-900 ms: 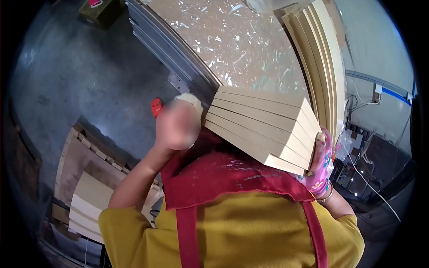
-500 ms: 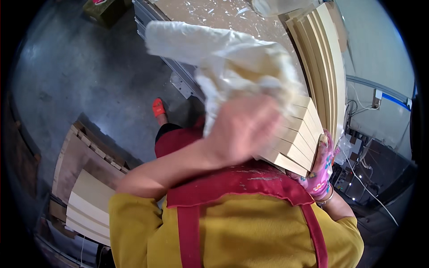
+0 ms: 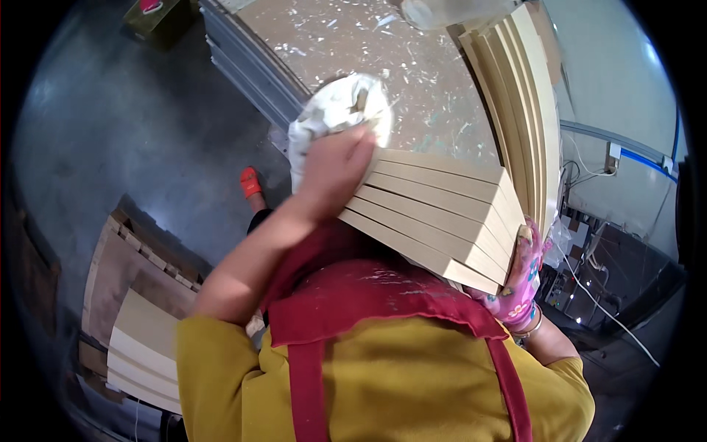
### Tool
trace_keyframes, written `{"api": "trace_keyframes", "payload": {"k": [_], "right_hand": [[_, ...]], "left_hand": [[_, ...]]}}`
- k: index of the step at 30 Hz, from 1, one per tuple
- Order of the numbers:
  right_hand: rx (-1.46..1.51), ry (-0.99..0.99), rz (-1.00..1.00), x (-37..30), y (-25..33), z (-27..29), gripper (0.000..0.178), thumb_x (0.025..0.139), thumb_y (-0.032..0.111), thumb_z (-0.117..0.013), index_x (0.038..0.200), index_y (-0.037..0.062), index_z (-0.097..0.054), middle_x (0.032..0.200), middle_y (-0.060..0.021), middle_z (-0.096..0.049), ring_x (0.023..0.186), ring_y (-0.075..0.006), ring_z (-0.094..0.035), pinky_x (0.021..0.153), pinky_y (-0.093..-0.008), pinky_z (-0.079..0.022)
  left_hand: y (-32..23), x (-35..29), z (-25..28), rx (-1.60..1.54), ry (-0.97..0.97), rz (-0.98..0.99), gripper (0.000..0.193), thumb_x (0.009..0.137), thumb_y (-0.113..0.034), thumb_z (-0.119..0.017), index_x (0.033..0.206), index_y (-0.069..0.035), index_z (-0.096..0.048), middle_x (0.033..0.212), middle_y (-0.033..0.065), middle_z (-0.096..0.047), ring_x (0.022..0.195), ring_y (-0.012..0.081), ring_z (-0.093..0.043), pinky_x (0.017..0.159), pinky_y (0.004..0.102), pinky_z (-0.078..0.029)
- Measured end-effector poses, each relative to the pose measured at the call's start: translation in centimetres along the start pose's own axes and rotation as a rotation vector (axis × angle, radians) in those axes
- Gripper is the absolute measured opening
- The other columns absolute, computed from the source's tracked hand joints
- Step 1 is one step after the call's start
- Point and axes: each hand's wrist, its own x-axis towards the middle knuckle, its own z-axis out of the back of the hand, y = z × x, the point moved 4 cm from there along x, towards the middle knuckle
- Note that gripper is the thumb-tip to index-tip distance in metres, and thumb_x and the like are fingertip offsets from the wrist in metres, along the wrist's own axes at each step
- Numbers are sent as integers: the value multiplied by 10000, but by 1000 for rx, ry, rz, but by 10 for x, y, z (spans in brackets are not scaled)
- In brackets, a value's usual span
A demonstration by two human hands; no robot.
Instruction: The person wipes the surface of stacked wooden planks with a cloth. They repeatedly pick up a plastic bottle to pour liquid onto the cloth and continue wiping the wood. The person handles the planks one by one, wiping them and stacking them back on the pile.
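Bare and closed, my left hand (image 3: 335,173) grips a bunched white cloth (image 3: 309,121) at the left end of a stack of pale wooden boards (image 3: 434,195). The cloth hides that end of the stack and hangs over the table edge. My right hand (image 3: 519,283), in a pink flowered glove, is closed around the near right end of the boards, its thumb against their end faces. The boards lie side by side, slightly staggered, between the table (image 3: 412,96) and my red apron (image 3: 383,302).
Long curved boards (image 3: 515,110) stand along the table's right side. A translucent plastic item (image 3: 442,11) lies at the far edge. More pale boards (image 3: 143,346) rest on a wooden frame at lower left. Cables (image 3: 600,295) and dark equipment are at right.
My left hand has swept the cloth leftward along the boards, uncovering their tops. The cloth has bunched up. My right hand keeps its hold at the right end.
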Motion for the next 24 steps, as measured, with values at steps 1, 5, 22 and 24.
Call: {"api": "trace_keyframes", "payload": {"k": [1,5,22,24], "right_hand": [[-8,-9,2,-2,-1,0,1085,684,476,-776,1494,105,-156,1402,-291,-297,1229,-470,-375,992,-566,-319],[0,-26,-19,0,-1,-2,1106,670,530,-772,1491,120,-154,1367,-291,-319,1215,-463,-386,960,-563,-344],[44,94,-89,-9,-14,-6,1083,665,516,-775,1469,93,-187,1379,-302,-287,1196,-471,-394,948,-575,-354],[-24,7,-8,0,-8,-3,1083,658,500,-790,1464,92,-192,1372,-305,-292,1197,-467,-393,954,-569,-349]], "left_hand": [[2,0,2,47,31,-16,230,925,-197,-511,787,-13,-517,644,205,-499,607,374,-527,581,425,-419],[-49,-4,-2,21,122,-68,231,919,-211,-533,780,-26,-537,609,174,-501,562,329,-539,534,400,-416],[-146,-26,-15,-43,-91,-745,141,830,-233,-617,822,-92,-626,769,62,-591,690,241,-569,641,399,-438],[-119,-32,-8,95,-55,-726,158,834,-222,-619,794,-69,-605,757,92,-577,648,245,-546,606,391,-434]]}}
